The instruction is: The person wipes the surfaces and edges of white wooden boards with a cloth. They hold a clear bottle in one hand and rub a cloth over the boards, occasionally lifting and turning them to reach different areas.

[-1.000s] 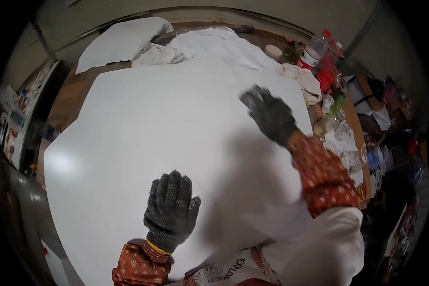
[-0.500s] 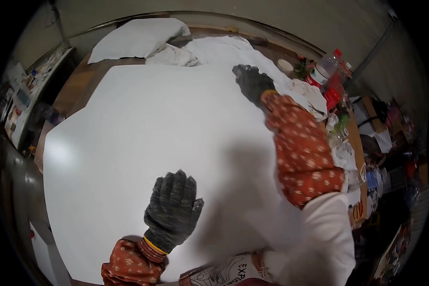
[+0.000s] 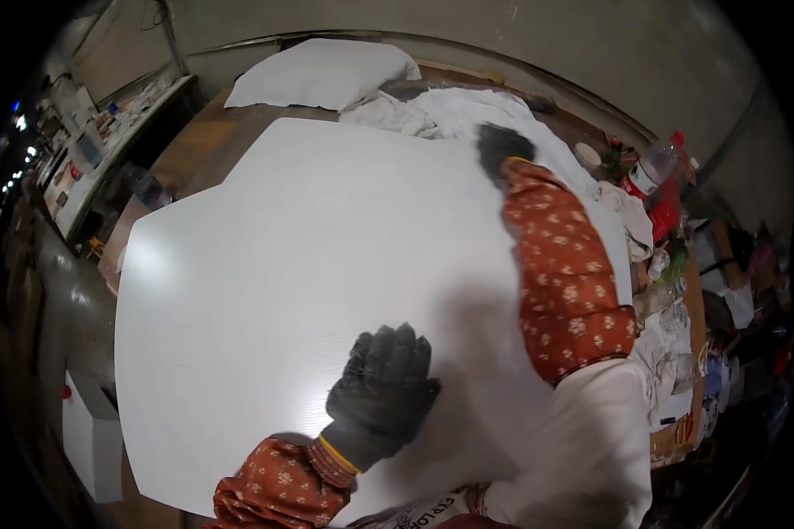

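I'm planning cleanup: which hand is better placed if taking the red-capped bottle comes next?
Probably the right hand: near the far edge of the white panel, it's closer to the red-capped bottle than the left hand.

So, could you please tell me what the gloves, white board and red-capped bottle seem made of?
Gloves: probably knitted yarn, matte, given the fuzzy outline. White board: perhaps painted wood or laminate, satin, with soft reflections and fine streaks. Bottle: likely clear plastic, being see-through.

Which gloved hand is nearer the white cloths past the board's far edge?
The right hand, stretched far forward close to the white cloths; the left hand is over the white board's near half.
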`<state>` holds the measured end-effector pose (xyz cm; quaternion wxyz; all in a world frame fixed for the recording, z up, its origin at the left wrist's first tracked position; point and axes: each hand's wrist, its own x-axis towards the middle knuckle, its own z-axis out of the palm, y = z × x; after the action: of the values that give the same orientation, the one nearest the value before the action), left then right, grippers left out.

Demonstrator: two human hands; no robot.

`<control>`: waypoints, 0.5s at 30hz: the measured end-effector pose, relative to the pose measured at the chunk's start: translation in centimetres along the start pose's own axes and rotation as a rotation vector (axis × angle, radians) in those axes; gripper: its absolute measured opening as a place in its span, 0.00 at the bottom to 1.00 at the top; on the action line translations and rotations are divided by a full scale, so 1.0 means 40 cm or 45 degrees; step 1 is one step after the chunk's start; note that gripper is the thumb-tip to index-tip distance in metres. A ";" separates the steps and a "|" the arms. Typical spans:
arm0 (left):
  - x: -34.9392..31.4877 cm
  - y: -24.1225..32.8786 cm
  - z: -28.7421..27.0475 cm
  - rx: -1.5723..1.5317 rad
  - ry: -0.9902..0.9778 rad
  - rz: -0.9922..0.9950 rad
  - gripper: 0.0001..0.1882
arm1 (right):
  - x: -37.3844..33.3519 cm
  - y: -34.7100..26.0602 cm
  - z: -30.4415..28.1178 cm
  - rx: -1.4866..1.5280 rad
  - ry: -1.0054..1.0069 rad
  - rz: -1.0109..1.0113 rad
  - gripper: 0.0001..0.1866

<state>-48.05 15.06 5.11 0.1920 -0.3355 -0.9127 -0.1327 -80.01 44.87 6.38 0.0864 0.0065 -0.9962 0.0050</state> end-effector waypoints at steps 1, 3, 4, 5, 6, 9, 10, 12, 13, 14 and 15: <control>0.003 0.004 -0.001 0.029 -0.105 0.000 0.27 | -0.022 0.013 -0.013 -0.171 0.050 0.012 0.13; 0.018 -0.004 -0.008 0.027 -0.188 -0.038 0.27 | -0.018 -0.027 0.004 -0.255 0.103 0.100 0.13; 0.026 -0.008 -0.012 0.034 -0.280 -0.068 0.28 | 0.005 -0.106 0.044 -0.167 0.104 0.177 0.14; 0.022 -0.007 0.002 0.015 -0.274 -0.056 0.28 | -0.016 -0.197 0.058 -0.050 0.322 -0.037 0.14; 0.017 -0.003 0.022 -0.008 -0.126 -0.012 0.28 | 0.012 -0.273 0.114 0.096 0.348 -0.279 0.13; -0.026 -0.032 0.019 0.001 0.022 -0.035 0.28 | -0.034 -0.348 0.124 0.179 0.408 -0.450 0.16; -0.033 -0.032 0.005 -0.009 0.071 -0.063 0.28 | -0.043 -0.374 0.116 0.219 0.449 -0.542 0.17; -0.010 -0.012 0.002 0.014 -0.001 -0.082 0.29 | 0.020 -0.129 0.069 0.017 0.222 -0.047 0.15; 0.005 -0.006 -0.002 -0.019 -0.092 -0.082 0.28 | 0.044 -0.022 0.044 -0.017 0.071 0.039 0.13; 0.025 0.001 -0.002 -0.060 -0.184 -0.085 0.28 | 0.035 0.005 0.077 -0.291 0.485 -0.087 0.12; 0.036 0.005 -0.006 -0.072 -0.164 -0.063 0.28 | 0.040 -0.043 0.096 -0.273 0.480 -0.086 0.12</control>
<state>-48.85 15.93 5.96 0.1200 -0.3258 -0.9271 -0.1414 -82.23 43.10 2.88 0.2715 0.0297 -0.9565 -0.1029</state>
